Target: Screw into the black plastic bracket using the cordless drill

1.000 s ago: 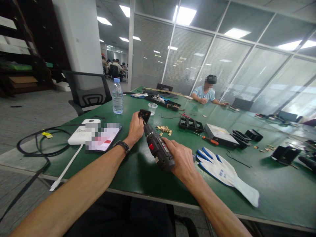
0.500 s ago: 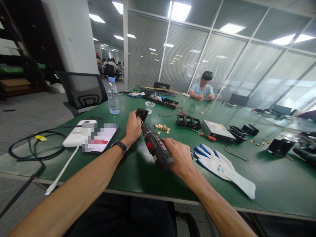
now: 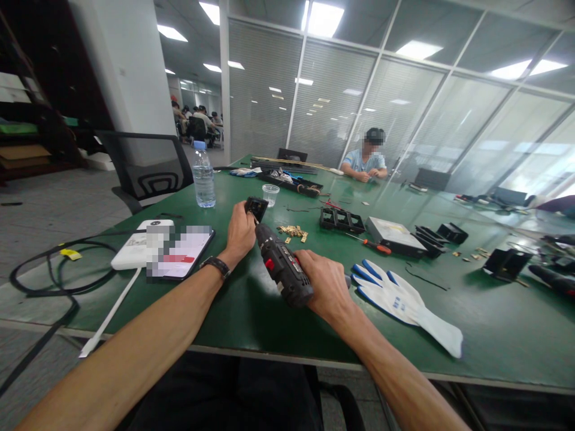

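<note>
Your left hand (image 3: 241, 230) was clamped on a small black part (image 3: 257, 209) raised off the table (image 3: 251, 311); your right hand (image 3: 326, 286) gripped the drill (image 3: 282, 267), tip against that part. If the tip slipped off, it could jab your left fingers.

A phone (image 3: 179, 254) and bottle (image 3: 203, 178) sit left on the table (image 3: 251, 311); a glove (image 3: 404, 302) and screwdriver (image 3: 372, 244) lie right.

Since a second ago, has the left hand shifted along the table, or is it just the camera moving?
No real shift. The left hand holds the small black part at the same spot, just left of the brass pieces and below the plastic cup; only the camera turned.
</note>
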Demonstrator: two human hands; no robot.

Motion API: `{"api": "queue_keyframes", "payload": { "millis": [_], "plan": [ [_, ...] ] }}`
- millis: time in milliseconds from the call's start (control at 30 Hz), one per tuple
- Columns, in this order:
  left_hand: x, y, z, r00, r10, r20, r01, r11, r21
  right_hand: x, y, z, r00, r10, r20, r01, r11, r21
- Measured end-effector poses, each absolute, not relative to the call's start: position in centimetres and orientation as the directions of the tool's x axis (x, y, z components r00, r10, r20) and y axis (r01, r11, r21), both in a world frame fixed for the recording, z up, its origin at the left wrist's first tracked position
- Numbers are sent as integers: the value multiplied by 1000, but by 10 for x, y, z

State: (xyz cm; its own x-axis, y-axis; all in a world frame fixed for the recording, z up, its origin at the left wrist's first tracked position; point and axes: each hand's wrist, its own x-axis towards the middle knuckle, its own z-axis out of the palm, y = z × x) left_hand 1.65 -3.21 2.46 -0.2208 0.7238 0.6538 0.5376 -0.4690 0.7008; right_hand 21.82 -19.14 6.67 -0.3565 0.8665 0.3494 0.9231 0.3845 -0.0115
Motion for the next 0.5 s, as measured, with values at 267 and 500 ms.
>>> {"api": "queue_keyframes", "payload": {
  "millis": [267,500],
  "plan": [
    [17,-32,24,-228,716,660,541,-470,697,218,-191,67,-344,878,332,929,370,-18],
    [17,-31,24,-225,711,666,555,-469,688,218,-191,66,-350,875,335,927,375,-10]
  ]
}}
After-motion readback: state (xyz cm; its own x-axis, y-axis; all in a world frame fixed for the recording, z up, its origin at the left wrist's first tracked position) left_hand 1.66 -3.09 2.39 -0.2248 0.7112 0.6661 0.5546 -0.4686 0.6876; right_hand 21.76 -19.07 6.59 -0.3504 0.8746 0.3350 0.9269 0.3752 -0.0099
